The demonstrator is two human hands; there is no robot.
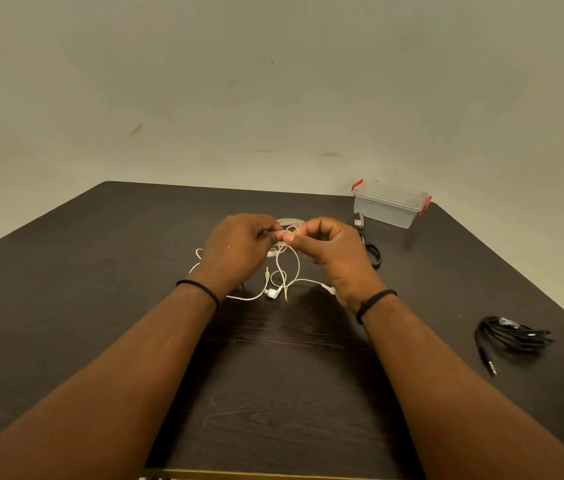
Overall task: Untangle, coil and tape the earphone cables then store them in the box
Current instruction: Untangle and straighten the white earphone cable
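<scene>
The white earphones (285,271) hang in loose loops from a knot held just above the table (100,271), at centre, with the rest of the cable trailing down and toward the person, where two earbuds and a plug lie on the wood. Both hands pinch this knot between fingertips: the left hand (239,247) from the left, the right hand (336,251) from the right, fingers curled and nearly touching. The tangle sits right between them, equally near each, so I judge the next move to be pulling apart sideways, along the line joining the hands.

Behind the hands a tape roll (291,223) lies mostly hidden; it seems to rest flat. Scissors (370,251) lie just right of the right hand, and beyond them stands one clear box (389,206) with red clips, lid on. One black set (512,336) lies bundled well to the right, nearer the right arm.

Count: two earphone sets, one box, one roll, one pair of scissors.
</scene>
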